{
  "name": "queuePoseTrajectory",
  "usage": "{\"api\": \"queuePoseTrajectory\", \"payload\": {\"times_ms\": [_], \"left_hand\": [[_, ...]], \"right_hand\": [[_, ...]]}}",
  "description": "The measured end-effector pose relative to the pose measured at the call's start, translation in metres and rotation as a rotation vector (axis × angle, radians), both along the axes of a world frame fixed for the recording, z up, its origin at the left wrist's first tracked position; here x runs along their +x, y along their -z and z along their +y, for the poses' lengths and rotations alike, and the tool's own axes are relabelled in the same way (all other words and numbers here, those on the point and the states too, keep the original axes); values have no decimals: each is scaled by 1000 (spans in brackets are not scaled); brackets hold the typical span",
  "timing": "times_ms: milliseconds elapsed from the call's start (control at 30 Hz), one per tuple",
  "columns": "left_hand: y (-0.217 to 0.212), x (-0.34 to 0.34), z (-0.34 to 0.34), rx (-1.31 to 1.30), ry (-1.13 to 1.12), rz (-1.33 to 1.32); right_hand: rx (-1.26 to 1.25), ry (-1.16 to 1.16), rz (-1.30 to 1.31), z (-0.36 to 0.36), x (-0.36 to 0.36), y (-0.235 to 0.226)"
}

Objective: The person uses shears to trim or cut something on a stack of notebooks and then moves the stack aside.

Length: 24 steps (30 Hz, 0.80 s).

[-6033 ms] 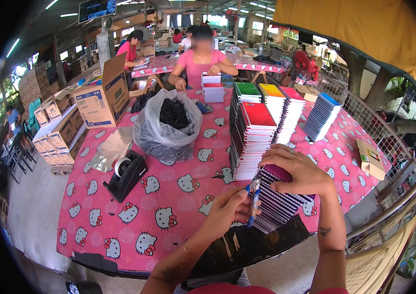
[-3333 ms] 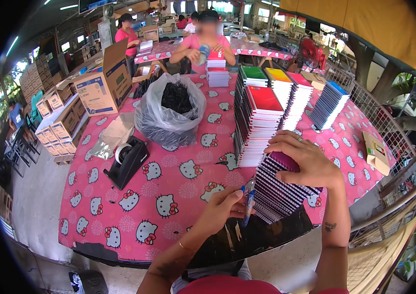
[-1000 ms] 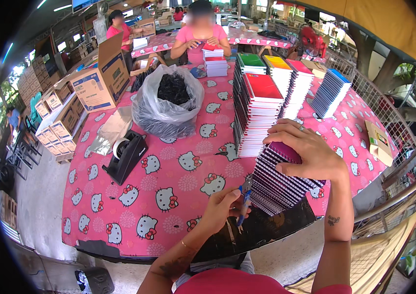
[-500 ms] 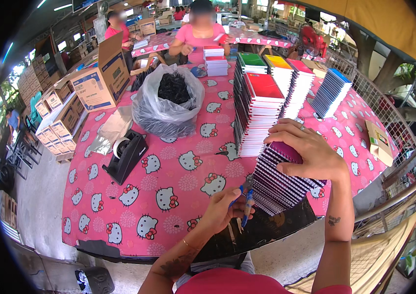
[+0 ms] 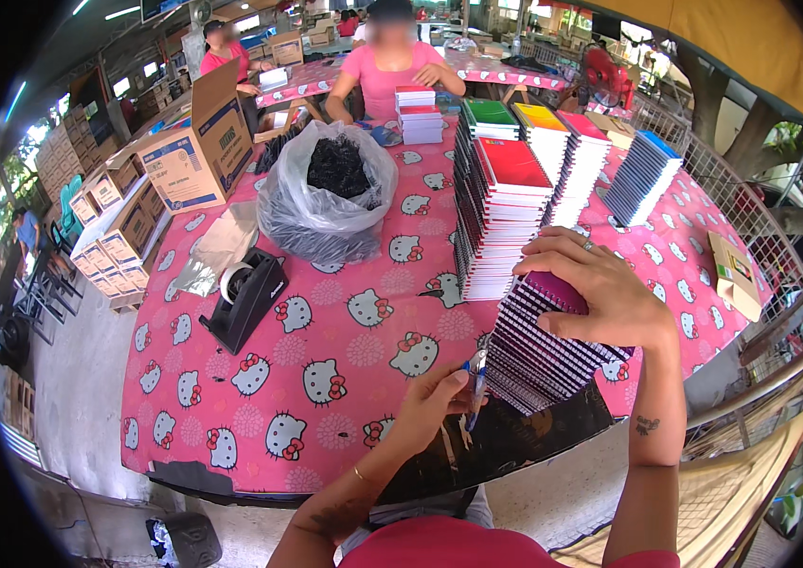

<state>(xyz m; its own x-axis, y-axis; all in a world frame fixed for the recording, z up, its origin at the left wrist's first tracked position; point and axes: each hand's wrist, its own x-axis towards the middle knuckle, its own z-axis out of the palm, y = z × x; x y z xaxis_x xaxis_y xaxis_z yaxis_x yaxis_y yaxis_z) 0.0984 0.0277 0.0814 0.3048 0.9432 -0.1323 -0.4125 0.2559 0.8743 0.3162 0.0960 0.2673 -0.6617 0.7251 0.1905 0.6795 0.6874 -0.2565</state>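
Observation:
My right hand (image 5: 600, 293) grips the top of a stack of purple spiral notebooks (image 5: 548, 350), with its fingers over the far side and the thumb on the near side. The wire-bound edges of the stack lean toward my left hand. In my left hand (image 5: 430, 407) is a pair of blue-handled pliers (image 5: 478, 388), its jaws close beside the lower bindings. I cannot tell whether the jaws touch the wire. Just behind my right hand rises a tall stack of red notebooks (image 5: 512, 166).
Green (image 5: 490, 113), yellow (image 5: 543, 117) and blue notebooks (image 5: 652, 147) stand in stacks behind. A plastic bag of black scraps (image 5: 326, 218), a tape dispenser (image 5: 245, 303) and an open carton (image 5: 198, 161) are at left. Across the table sits a co-worker (image 5: 387, 71) by a small notebook stack (image 5: 418, 123).
The pliers' handles have come closer together in my left hand, while my right hand keeps its grip. Across the table, the co-worker's hands have moved, and the red notebook is out of the raised hand.

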Motion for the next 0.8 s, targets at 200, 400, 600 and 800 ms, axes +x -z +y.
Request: {"api": "queuePoseTrajectory", "payload": {"times_ms": [200,400,600,800], "left_hand": [[-2,0,2,-97,62,-53],[8,-2,2,108,12,171],[-2,3,-8,-81,-15,-55],[3,1,-3,60,22,193]], "right_hand": [[-6,19,-5,-2,1,-2],[-4,17,-9,-2,0,-2],[-12,19,-7,-2,1,-1],[-7,11,-12,-2,1,-2]]}}
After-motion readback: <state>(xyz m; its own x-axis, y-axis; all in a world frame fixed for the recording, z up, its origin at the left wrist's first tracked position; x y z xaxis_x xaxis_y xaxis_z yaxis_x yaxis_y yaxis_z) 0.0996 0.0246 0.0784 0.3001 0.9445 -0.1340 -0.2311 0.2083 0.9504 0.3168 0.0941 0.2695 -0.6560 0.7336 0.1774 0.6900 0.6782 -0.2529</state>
